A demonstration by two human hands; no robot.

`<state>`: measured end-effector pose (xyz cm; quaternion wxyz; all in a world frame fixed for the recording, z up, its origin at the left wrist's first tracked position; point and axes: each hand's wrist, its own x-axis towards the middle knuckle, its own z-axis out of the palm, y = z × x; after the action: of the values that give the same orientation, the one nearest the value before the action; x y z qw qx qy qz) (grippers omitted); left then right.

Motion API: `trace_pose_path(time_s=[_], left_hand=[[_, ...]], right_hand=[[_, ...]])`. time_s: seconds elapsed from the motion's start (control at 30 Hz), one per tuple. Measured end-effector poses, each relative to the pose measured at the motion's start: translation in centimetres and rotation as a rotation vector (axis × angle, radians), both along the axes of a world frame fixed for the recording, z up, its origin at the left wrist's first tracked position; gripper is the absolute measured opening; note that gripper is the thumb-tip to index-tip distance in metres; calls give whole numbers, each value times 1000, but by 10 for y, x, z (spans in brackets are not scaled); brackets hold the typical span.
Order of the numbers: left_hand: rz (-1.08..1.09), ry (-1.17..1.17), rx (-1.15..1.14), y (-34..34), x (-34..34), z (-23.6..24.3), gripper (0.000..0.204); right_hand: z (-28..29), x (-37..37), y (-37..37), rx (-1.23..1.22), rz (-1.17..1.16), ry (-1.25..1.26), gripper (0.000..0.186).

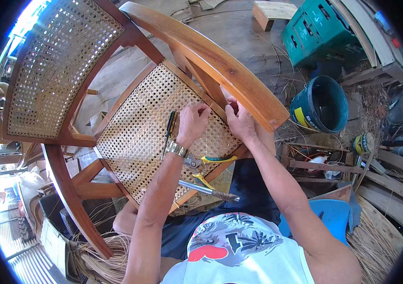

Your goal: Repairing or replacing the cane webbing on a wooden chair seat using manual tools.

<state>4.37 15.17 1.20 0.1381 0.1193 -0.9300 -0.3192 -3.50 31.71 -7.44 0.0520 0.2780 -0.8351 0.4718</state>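
A wooden chair lies tipped before me, its woven cane seat (140,102) facing me and its cane back (64,66) at the far left. Over the seat near its right rail, my left hand (193,125) is closed in a pinch; whatever it holds is too small to make out. Beside the rail, below the curved wooden armrest (220,57), my right hand (241,124) has its fingers bent together, their grip partly hidden. On the cane lie a black-and-yellow screwdriver-like tool (170,125), yellow-handled cutters (218,160) and a metal rod-like tool (201,188).
A teal bucket (329,106) and a green crate (315,33) stand at the right. Nearer are a wooden box of odds and ends (322,163) and a blue plastic seat (329,217). Cane strands (99,260) lie coiled at the lower left, more at the lower right.
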Motion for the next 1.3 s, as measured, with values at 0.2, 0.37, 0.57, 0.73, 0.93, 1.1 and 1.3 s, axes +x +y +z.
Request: trace_pose_path(time_s=[0.2,0.37,0.57,0.73,0.93,1.1,1.3], left_hand=[[118,-232,339,-14,-6,10,24],[100,-305,285,-17,-10,12,27],[163,-332,220,-11,-18,6,28],[176,-416,470,-24,-20,8,26],[80,-413,848,-37,-15,11,16],[154,-440,454,-23,-20,9,21],[66,-310,257,-24,-10,6,25]], right_hand=[[3,0,0,-28,39,-68,31],[-3,0,0,-34,39,-42,31],[-7,-1,1,-14,43,-15,31],[-2,-2,2,37,44,-91,31],[18,1,-1,72,6,-119,26],[49,10,-2,-155,88,-243,20],[67,15,-5,23,164,-141,30]])
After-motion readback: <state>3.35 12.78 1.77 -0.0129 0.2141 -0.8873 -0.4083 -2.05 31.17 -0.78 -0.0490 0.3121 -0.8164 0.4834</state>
